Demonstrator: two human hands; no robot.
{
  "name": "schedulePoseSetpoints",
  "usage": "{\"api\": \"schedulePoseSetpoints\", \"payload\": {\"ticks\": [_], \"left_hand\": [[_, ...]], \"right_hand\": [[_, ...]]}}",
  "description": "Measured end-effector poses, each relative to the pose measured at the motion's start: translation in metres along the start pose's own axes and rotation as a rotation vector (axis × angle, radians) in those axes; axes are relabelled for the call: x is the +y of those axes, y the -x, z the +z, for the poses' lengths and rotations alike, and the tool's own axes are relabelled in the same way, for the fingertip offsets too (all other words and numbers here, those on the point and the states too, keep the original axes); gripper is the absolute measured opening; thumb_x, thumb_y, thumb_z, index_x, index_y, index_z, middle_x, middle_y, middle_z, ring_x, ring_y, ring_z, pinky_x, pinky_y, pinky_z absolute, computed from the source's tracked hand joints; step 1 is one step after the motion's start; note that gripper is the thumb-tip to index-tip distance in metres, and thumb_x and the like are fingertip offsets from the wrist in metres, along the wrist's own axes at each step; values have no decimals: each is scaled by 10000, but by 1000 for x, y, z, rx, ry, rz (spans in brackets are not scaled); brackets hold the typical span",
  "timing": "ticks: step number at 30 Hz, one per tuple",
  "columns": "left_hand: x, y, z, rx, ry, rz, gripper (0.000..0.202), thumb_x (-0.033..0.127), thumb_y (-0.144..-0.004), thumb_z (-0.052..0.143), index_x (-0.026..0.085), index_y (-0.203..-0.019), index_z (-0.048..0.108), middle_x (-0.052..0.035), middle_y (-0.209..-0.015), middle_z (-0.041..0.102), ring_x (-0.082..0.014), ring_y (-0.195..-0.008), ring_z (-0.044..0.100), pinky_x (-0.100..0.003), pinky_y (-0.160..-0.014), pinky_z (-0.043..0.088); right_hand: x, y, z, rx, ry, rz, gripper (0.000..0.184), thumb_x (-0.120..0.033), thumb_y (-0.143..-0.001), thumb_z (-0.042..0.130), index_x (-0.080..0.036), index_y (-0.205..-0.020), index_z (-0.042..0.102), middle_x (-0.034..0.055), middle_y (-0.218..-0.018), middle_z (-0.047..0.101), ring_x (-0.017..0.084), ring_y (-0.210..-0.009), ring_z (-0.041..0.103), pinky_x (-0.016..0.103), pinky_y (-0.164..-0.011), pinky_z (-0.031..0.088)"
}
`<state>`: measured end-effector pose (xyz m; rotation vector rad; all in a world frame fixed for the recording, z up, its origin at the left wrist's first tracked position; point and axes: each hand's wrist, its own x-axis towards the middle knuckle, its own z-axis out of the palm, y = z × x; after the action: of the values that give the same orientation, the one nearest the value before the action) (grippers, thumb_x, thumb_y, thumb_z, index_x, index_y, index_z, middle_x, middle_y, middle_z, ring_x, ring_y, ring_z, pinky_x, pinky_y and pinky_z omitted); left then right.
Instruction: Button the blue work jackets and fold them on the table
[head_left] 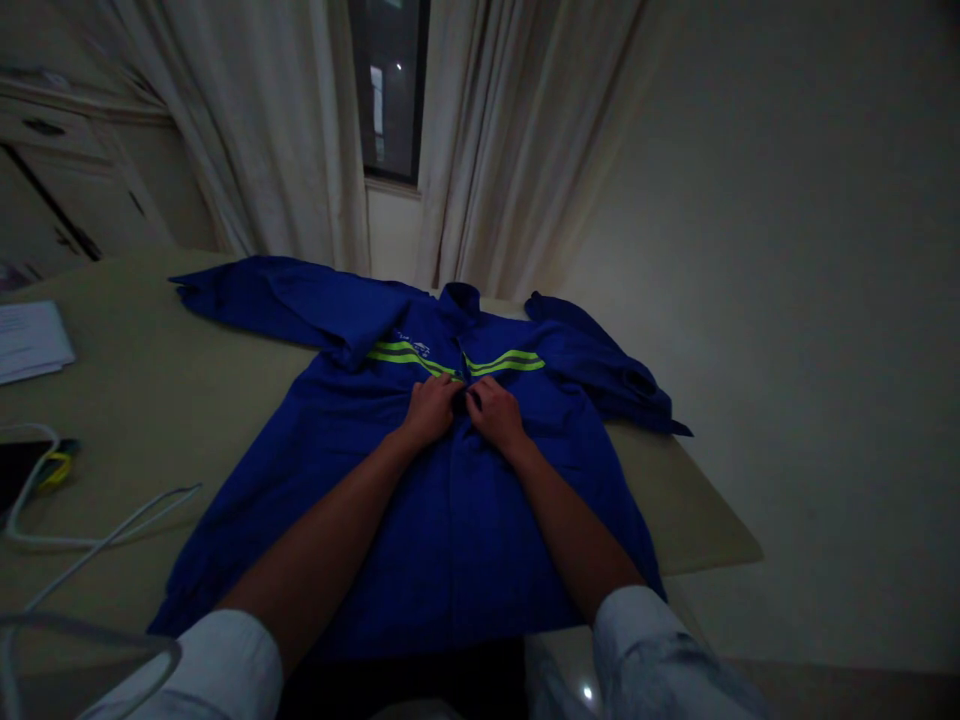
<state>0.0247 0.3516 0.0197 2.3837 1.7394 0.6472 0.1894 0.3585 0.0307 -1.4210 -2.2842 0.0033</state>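
The left hand [431,408] and right hand [496,412] pinch the blue, lime-striped cloth jacket [480,530] by its front edges, a sensible hold for likely light, floppy fabric.

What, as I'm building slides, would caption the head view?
Left hand and right hand on a blue jacket spread across a table.

The work jacket [487,560] in front of me looks like matt cloth, softly creased, its chest stripes [510,361] like smooth tape. My sleeves [232,645] are soft, dull fabric. I see the worktop [142,390] as smooth and low in sheen, the papers [30,335] as matt, the cable [64,542] as smooth plastic. The curtains [277,120] are pleated cloth, the wall [810,300] matt, the window pane [388,100] glossy glass, the cabinet [94,185] seemingly painted wood.
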Motion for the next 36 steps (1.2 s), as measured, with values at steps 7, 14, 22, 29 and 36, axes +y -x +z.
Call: {"api": "schedulePoseSetpoints", "payload": {"ticks": [7, 14, 22, 29, 36], "left_hand": [[-2, -2, 1, 5, 8, 17, 438, 67, -910, 457, 248, -1243, 678, -103, -1179, 669, -302, -1131, 599, -413, -846, 429], [-1, 4, 3, 56, 147, 50, 444, 44, -923, 432, 284, -1153, 727, -89, -1145, 686, -280, -1109, 615, -426, -937, 461], [-15, -6, 7, 361, 516, -167, 354, 58, -898, 446, 200, -1190, 588, -96, -1191, 711, -232, -1146, 663, -384, -1044, 504], [-21, -19, 5, 394, 414, -291, 237, 94, -888, 472, 221, -1063, 568, -78, -1018, 703, -252, -994, 677, -384, -928, 524], [-30, -41, 0, 359, 293, -346, 251, 46, -848, 435, 216, -938, 595, -95, -990, 673, -241, -971, 636, -361, -900, 502]], "right_hand": [[-1, 1, 2, 21, -8, 66, 159, -273, -1002, 551, -204, -1006, 694, 74, -1073, 665, 205, -940, 640, 281, -807, 469], [19, -12, 8, 108, -165, 182, 155, -229, -951, 543, -191, -863, 665, 71, -928, 663, 209, -881, 615, 309, -841, 478], [9, 1, -12, 155, -221, -122, 352, -45, -839, 485, -195, -1088, 684, 97, -1158, 661, 242, -1160, 561, 368, -1046, 419], [-15, 0, -18, -110, 6, -180, 255, -448, -942, 684, -197, -917, 718, 96, -1043, 686, 260, -1033, 579, 402, -948, 423], [-44, 0, -16, -21, 170, 6, 227, -214, -919, 681, -187, -1144, 661, 164, -1220, 625, 318, -1158, 543, 419, -926, 458]]}}
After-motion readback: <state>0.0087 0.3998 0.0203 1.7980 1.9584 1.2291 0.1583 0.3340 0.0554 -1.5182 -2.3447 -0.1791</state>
